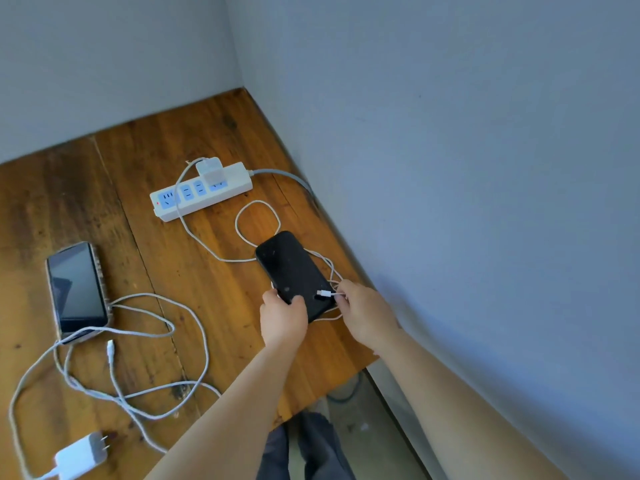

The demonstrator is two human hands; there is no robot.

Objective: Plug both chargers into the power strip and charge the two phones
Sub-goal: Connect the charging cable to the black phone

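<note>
A white power strip (194,199) lies on the wooden table (156,140), with one white charger (209,171) plugged into it. Its cable (258,220) loops toward a black phone (292,268). My left hand (282,318) grips the phone's near end. My right hand (365,315) pinches the cable just behind its connector (323,293), which hovers over the phone's lower screen. A second phone (76,289) lies at the left. The second charger (81,455) lies unplugged at the front left, its tangled cable (166,358) ending in a loose connector (110,349).
Grey walls close the table in at the back and along the right side. The power strip's grey lead (287,176) runs off toward the right wall. The table's front edge is near my arms, with floor below.
</note>
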